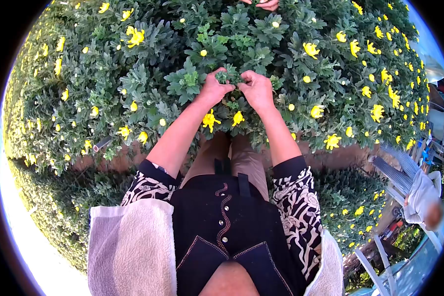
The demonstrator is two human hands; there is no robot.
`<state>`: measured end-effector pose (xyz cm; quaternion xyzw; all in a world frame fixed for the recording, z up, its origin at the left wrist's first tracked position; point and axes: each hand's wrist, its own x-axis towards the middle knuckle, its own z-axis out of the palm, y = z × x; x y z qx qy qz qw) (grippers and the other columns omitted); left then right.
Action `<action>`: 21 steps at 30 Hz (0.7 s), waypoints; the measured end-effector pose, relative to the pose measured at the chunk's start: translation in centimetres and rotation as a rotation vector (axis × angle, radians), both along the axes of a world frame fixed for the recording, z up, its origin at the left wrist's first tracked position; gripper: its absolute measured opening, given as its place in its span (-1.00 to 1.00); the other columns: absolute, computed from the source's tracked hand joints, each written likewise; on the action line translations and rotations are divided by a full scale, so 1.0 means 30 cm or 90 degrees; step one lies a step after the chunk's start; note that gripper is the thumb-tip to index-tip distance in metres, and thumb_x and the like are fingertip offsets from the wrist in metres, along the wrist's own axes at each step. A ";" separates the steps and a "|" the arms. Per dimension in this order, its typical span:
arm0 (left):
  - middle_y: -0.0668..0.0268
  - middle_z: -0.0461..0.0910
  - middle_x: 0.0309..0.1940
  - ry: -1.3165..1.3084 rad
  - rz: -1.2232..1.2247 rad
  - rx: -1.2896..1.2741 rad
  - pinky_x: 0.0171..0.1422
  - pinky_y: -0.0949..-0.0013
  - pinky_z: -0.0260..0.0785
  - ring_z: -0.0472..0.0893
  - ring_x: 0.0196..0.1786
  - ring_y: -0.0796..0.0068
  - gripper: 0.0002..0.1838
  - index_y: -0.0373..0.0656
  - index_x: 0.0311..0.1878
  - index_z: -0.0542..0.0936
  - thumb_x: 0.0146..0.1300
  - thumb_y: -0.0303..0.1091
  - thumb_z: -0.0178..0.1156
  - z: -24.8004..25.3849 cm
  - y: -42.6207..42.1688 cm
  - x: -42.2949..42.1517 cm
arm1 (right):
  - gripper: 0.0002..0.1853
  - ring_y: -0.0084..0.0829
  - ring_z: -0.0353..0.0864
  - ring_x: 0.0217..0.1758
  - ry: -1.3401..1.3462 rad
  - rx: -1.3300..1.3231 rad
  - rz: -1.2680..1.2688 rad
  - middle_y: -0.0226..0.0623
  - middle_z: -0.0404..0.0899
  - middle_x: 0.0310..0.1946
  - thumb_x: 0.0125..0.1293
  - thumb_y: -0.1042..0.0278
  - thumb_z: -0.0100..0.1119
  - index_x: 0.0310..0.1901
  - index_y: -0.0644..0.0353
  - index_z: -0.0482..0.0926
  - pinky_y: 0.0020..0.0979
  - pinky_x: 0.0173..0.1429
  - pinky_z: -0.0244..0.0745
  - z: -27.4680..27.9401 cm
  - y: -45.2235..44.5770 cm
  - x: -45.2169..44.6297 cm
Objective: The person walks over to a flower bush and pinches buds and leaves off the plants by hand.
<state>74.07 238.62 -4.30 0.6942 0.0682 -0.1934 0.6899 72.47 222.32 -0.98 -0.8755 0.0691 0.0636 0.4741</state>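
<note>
Both of my hands reach into a dense bed of green chrysanthemum plants (182, 81) with yellow flowers. My left hand (214, 89) is closed around the side of a leafy chrysanthemum shoot (228, 75). Opposite it, my right hand (256, 90) pinches with thumb and forefinger close to the same shoot. Whatever lies between those right fingertips is too small to make out. Just below my hands, two open yellow flowers (210, 120) hang near my legs.
Across the bed, another person's hands (267, 4) show at the top edge. A standing person (422, 197) is at the far right near pale posts (380, 256). A bare soil path (330, 155) runs between the rows. A towel (133, 246) drapes over my shoulder.
</note>
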 end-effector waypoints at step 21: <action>0.37 0.70 -0.24 0.070 0.027 0.036 -0.27 0.44 0.44 0.65 -0.27 0.55 -0.73 -0.19 -0.08 0.61 0.15 -0.46 0.40 -0.019 -0.033 0.032 | -0.88 -0.51 0.70 -0.45 0.353 0.285 -0.017 -0.38 0.67 -0.38 0.34 0.39 0.23 -0.19 0.25 0.63 -0.47 -0.50 0.49 -0.086 -0.053 0.110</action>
